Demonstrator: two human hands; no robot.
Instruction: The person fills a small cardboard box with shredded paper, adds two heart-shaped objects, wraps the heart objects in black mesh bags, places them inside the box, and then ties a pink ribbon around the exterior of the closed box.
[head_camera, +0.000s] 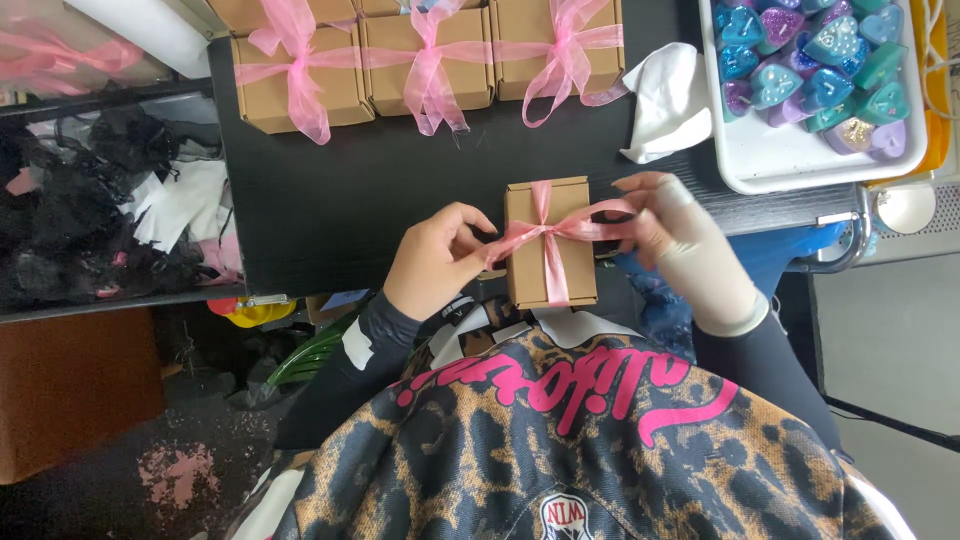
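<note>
Two hands flank one small cardboard box (549, 243) at the near edge of the black tabletop (380, 180), box sitting btwn them w/ its long axis running near-to-far. Pink ribbon (560, 228) crosses the lid both ways, and its loose strands run out sideways to each hand. Left hand (437, 258) lies just left of the box, fingers curled and pinched on the ribbon end at the box's left edge; right hand (682, 250), in a pale glove, lies just right, fingers closed on a ribbon loop pulled out toward the right. Both are about equally near; the knot point sits mid-lid, approx. midway btwn them. Far side of the tabletop: row of three similar boxes (430, 60) already tied w/ pink bows. Far right: white cloth (668, 100) beside a white tray (770, 160) of heart-shaped pieces in teal, blue & purple. Left of the tabletop a shelf holds dark fabric (90, 200), and the floor below is dim. Free space on the tabletop lies btwn the held box and the far row.
</note>
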